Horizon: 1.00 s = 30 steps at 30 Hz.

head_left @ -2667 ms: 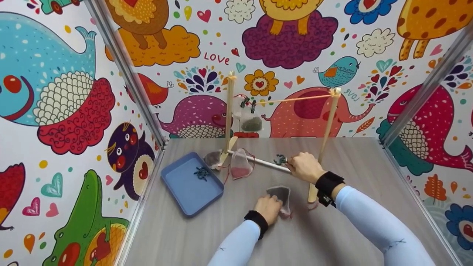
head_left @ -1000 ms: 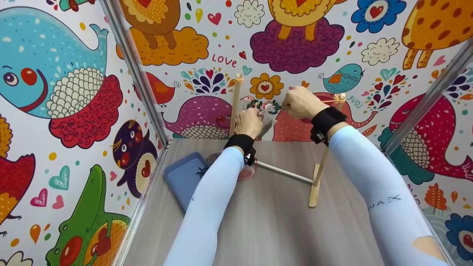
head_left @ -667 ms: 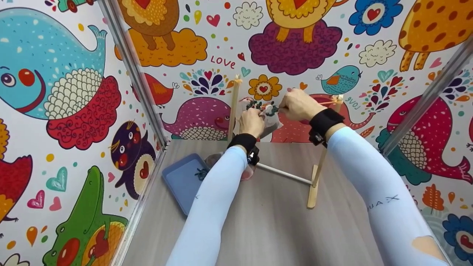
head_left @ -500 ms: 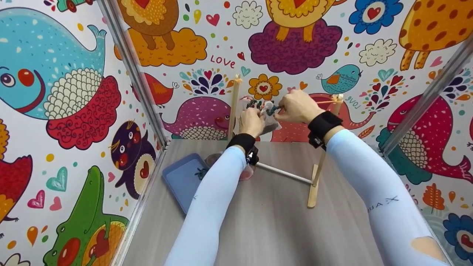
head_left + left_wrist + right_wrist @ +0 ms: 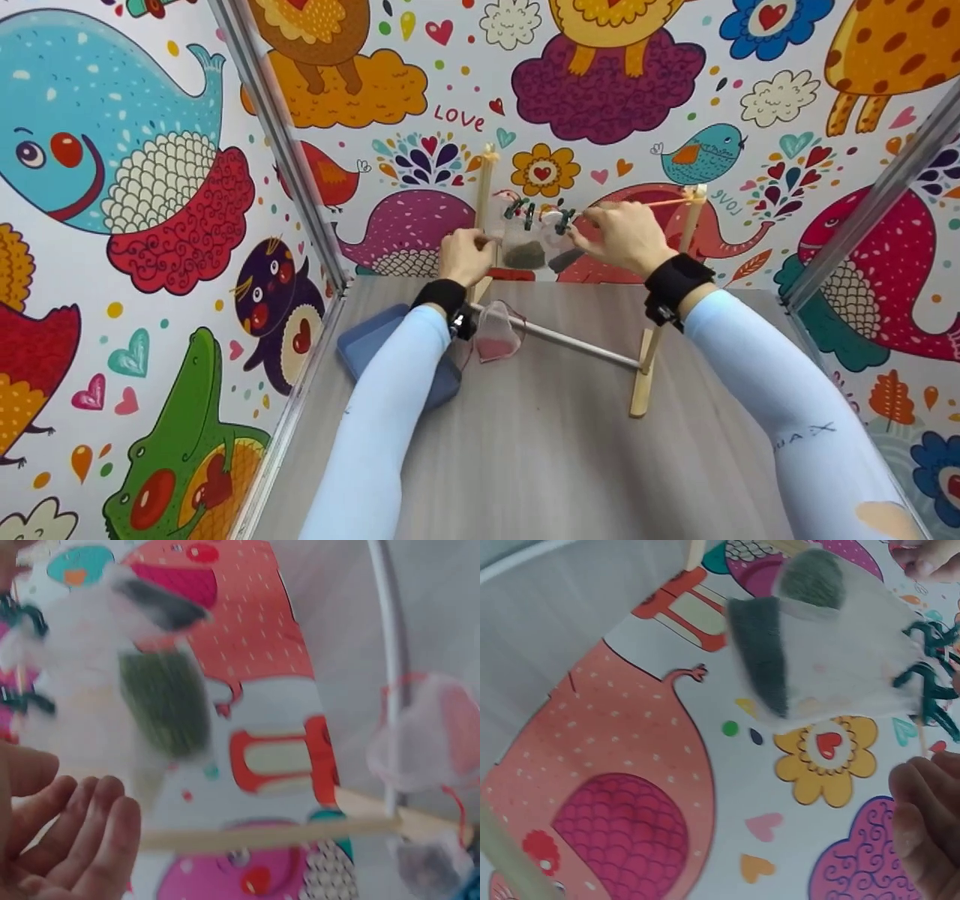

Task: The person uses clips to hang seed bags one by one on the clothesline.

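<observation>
Two sheer pouches hang from a string (image 5: 666,202) by dark green clips (image 5: 529,217). One pouch (image 5: 811,581) has green contents; the other pouch (image 5: 759,656) has dark grey contents. My right hand (image 5: 626,236) is beside the rightmost clip (image 5: 930,694), its thumb and fingers apart from the clip in the right wrist view. My left hand (image 5: 465,256) hovers beside the left wooden post (image 5: 484,199); its fingers are loosely bent with nothing in them, as the left wrist view shows. Below lies a pouch with pink contents (image 5: 496,337) at the white rod (image 5: 570,341).
A blue tray (image 5: 442,386) stands at the left, partly hidden by my left sleeve. The right wooden post (image 5: 691,225) rises from a flat wooden foot (image 5: 640,390). A grey pouch (image 5: 431,866) lies near the left post's foot. Patterned walls surround the table.
The dark grey pouch has gone from the table to the string, with a clip on it. My left hand has come away from it to the left; my right hand has drawn slightly back.
</observation>
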{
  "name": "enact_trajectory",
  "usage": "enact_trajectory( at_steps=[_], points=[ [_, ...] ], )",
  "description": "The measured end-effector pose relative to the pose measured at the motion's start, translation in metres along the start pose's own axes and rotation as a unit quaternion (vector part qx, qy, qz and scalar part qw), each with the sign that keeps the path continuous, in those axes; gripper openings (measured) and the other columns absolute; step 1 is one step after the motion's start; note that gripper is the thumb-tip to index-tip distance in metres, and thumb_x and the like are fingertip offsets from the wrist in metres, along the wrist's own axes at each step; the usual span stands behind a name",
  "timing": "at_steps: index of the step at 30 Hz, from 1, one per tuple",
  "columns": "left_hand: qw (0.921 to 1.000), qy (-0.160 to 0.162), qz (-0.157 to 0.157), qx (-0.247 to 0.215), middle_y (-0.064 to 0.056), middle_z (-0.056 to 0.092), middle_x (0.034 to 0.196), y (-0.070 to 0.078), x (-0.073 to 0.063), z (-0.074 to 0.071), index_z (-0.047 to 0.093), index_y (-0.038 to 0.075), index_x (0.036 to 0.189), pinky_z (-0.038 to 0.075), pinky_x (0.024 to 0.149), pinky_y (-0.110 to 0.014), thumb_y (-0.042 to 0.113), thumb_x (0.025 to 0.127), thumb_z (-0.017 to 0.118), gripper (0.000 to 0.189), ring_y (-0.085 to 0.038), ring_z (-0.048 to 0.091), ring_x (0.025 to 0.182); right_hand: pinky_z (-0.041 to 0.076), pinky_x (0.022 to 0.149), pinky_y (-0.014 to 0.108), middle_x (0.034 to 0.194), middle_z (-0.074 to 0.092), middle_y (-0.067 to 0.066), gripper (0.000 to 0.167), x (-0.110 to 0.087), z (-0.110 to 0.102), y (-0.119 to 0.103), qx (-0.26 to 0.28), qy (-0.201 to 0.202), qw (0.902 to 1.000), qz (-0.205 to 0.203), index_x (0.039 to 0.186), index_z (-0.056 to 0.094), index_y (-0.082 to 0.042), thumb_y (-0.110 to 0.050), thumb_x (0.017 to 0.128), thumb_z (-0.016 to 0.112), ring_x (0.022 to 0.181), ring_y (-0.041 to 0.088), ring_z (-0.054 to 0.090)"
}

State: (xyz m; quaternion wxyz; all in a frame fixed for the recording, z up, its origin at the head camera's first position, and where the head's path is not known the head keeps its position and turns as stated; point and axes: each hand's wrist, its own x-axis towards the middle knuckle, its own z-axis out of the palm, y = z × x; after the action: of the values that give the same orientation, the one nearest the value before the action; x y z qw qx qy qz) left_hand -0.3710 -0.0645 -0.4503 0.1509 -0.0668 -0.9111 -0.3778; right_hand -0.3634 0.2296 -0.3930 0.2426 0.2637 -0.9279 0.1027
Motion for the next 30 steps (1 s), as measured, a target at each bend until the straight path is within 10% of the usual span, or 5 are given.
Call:
enact_trajectory(
  at_steps=[7, 20, 30],
  points=[
    [0.9981, 0.004, -0.011, 0.060, -0.018, 0.087, 0.107, -0.059, -0.015, -0.012, 0.086, 0.002, 0.109, 0.064, 0.100, -0.053, 0.012, 0.103, 0.071, 0.019, -0.040, 0.083, 0.102, 0.060, 0.066, 0.051, 0.089, 0.077, 0.022, 0.033, -0.039, 0.023, 0.004, 0.033, 0.059, 0.9962, 0.056, 0.111, 0.081, 0.004, -0.028, 0.103, 0.078, 0.073, 0.040, 0.069],
    [0.9821, -0.035, -0.138, 0.124, -0.026, 0.083, 0.118, -0.169, -0.087, 0.001, 0.080, -0.003, 0.117, 0.063, 0.099, -0.062, 0.013, 0.106, 0.065, 0.024, -0.049, 0.079, 0.110, 0.065, 0.096, 0.067, 0.126, 0.074, 0.029, 0.053, -0.121, 0.077, 0.021, 0.031, -0.044, 0.9883, 0.142, 0.139, 0.068, 0.006, -0.025, 0.098, 0.080, 0.112, 0.052, 0.076],
    [0.9670, -0.136, -0.108, 0.186, -0.028, 0.058, 0.161, -0.254, -0.116, 0.068, 0.059, 0.002, 0.156, 0.057, 0.111, -0.068, 0.017, 0.100, 0.076, 0.060, -0.057, 0.063, 0.138, 0.064, 0.099, 0.065, 0.131, 0.073, 0.032, 0.060, -0.155, 0.111, 0.004, 0.055, -0.131, 0.9760, 0.165, 0.139, 0.068, 0.009, -0.028, 0.094, 0.085, 0.114, 0.050, 0.076]
  ],
)
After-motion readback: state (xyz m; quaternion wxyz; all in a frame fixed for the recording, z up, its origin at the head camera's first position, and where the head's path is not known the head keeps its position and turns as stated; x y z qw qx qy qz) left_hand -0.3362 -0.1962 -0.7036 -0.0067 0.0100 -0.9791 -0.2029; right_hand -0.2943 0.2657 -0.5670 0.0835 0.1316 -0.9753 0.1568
